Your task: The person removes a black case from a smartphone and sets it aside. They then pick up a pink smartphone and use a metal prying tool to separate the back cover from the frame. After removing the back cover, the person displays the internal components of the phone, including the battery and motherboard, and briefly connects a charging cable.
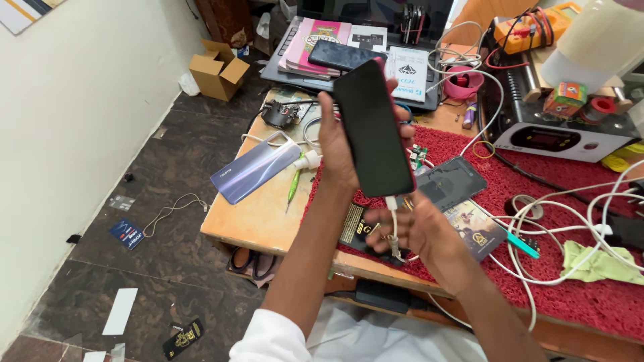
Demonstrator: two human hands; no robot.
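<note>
1. The black phone [373, 127] is standing almost upright in the frame's centre, its long axis tilting slightly left at the top.
2. The left hand [339, 144] is grasping its left edge.
3. The right hand [409, 231], just below it, is pinching the white cable plug [391, 203] with its fingers [379, 224] at the phone's bottom end, above the red-matted surface [590, 295].

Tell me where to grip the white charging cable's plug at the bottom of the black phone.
Pinch the white plug by its flat sides, coming from below, in line with the black phone. The left hand holds the phone upright by its long edges, port downward; the right hand already grips the cable just beneath it.
</note>
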